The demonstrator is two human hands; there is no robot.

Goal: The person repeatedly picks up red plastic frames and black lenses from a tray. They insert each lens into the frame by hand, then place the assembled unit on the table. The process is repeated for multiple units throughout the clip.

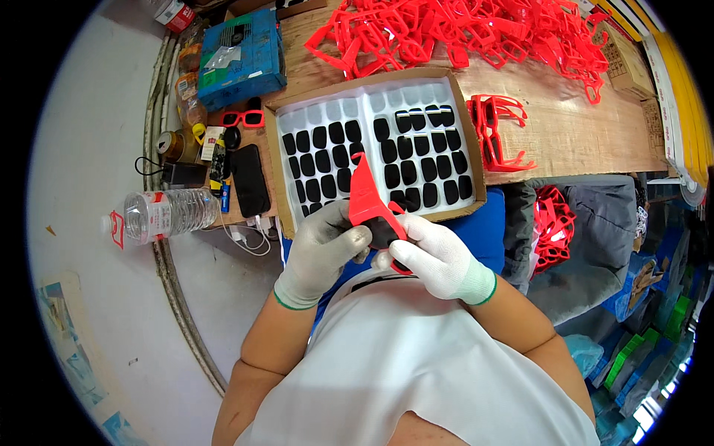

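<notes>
Wooden counter (573,123) stretches across the far side, carrying a heap of red frames (446,33) and a cardboard box (277,178) with rows of dark lenses (407,172). Red glasses (364,195) sit between the left hand (325,249) and the right hand (439,260), touching both, so neither is nearer. Their front slants from upper left to lower right; one side arm points up over the box. Gloved fingers of both hands are clamped on opposite ends, the left ones partly hidden.
</notes>
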